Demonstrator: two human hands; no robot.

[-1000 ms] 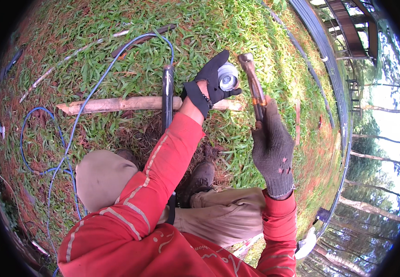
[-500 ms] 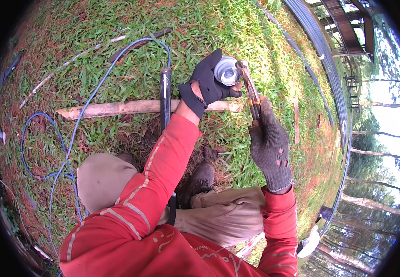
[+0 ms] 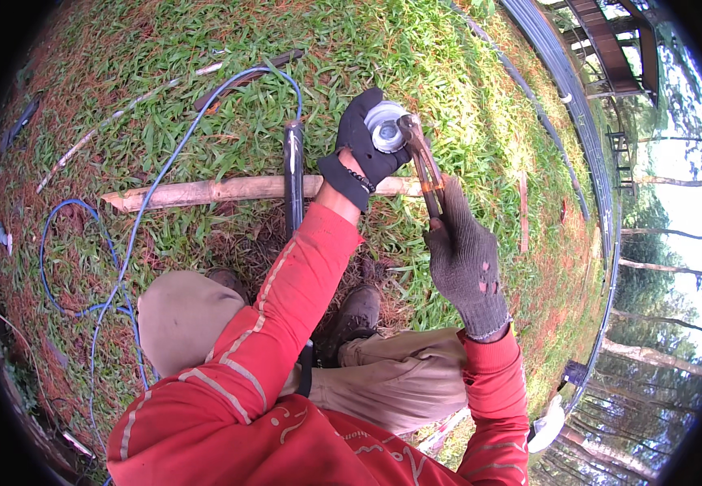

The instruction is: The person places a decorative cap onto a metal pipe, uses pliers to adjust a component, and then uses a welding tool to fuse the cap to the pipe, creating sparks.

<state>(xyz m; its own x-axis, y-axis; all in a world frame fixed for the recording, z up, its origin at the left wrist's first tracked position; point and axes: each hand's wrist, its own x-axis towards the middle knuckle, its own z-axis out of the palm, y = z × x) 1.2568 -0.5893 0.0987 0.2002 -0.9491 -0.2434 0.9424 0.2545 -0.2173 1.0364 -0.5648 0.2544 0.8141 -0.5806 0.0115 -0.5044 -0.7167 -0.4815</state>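
Observation:
My left hand [image 3: 359,139], in a black glove, is closed around a pale grey, round plastic fitting [image 3: 379,118] with a stepped rim and a lighter centre. In a worn, dark knitted glove, my right hand [image 3: 466,257] grips a pair of pliers [image 3: 426,168] with rusty metal and orange bands on the handles. The jaws lie against the right side of the fitting; whether they bite on it I cannot tell. Below my left hand, a black pipe [image 3: 293,174] stands upright, close to my left forearm. My left fingers are partly hidden behind the fitting.
A cut wooden pole [image 3: 205,193] lies across the grass behind the black pipe. Blue hose [image 3: 135,223] loops over the ground on the left. Long dark pipes [image 3: 557,69] run along the right. My boot [image 3: 357,312] stands close below the work.
The fitting has turned a little in my left hand and shifted slightly left. My right hand and the pliers have moved left with it, and the jaws now overlap its right side.

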